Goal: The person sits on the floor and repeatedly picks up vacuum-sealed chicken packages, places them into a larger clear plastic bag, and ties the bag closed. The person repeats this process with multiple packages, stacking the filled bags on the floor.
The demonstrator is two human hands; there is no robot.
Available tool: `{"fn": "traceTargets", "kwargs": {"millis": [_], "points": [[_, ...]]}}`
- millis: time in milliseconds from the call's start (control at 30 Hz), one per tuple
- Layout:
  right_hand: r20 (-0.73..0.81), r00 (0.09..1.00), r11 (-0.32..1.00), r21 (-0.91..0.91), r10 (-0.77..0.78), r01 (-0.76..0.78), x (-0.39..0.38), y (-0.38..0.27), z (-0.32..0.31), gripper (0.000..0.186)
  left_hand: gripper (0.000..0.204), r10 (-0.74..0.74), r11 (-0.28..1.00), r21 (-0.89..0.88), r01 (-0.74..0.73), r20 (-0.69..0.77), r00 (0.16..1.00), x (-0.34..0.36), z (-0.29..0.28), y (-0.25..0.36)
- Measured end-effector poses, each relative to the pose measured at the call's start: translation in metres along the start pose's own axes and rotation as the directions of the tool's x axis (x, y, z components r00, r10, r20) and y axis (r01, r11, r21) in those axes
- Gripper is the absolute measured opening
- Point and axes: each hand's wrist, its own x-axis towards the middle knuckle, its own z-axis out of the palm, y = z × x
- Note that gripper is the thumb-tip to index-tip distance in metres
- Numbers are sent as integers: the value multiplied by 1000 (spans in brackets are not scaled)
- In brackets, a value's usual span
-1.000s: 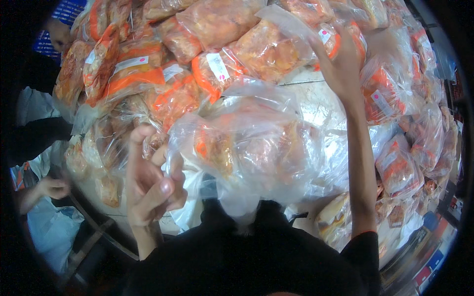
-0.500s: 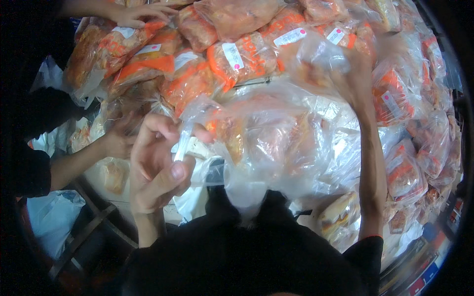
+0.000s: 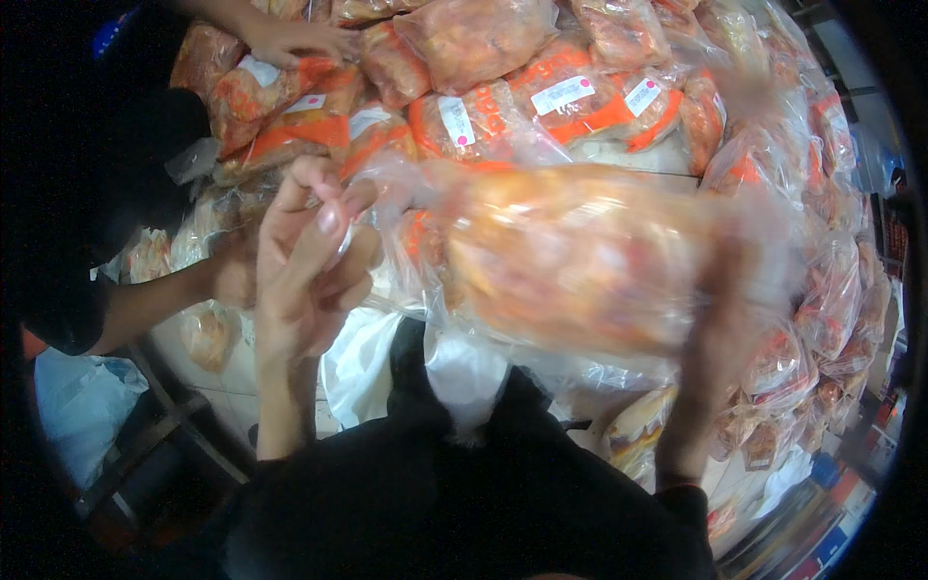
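My left hand is closed, thumb against fingers, on a whitish twist of gathered plastic. Clear film runs from it toward a large clear plastic bag of orange-pink meat, raised before my chest and smeared by motion. At the bag's right end is my right hand, blurred and partly behind plastic, so its grip cannot be made out. Beneath hangs a loose whitish plastic flap. Behind the raised bag lie several bags with orange print, such as a labelled meat bag.
On the left, another person's hand rests on the bags, and a second hand is near my left wrist. More bagged meat is heaped on the right. A white plastic bag and metal bars are at lower left.
My right hand has come down and nearer from the far bags. The meat bag now fills the space between my hands. My left fingers have closed tighter on the plastic.
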Motion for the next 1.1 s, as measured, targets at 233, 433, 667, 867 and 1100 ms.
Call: {"fn": "traceTargets", "kwargs": {"millis": [233,433,667,867,1100], "points": [[118,952,920,247,284,-305,-17,13,43,16,29,85,948,304,-98,55,995,2,-4,7],[201,878,896,199,-434,397,-55,14,124,52,43,97,827,547,-128,84,992,-17,18,1],[531,807,943,-42,-260,331,-50,-13,93,55,41,160,809,586,-52,-134,978,-15,-10,11],[-121,982,989,16,145,-144,-32,25,-5,33,32,128,768,639,42,-217,968,-20,-22,10],[345,849,896,46,401,-442,-56,53,-4,23,41,197,633,773,48,-220,955,-21,-22,6]]}}
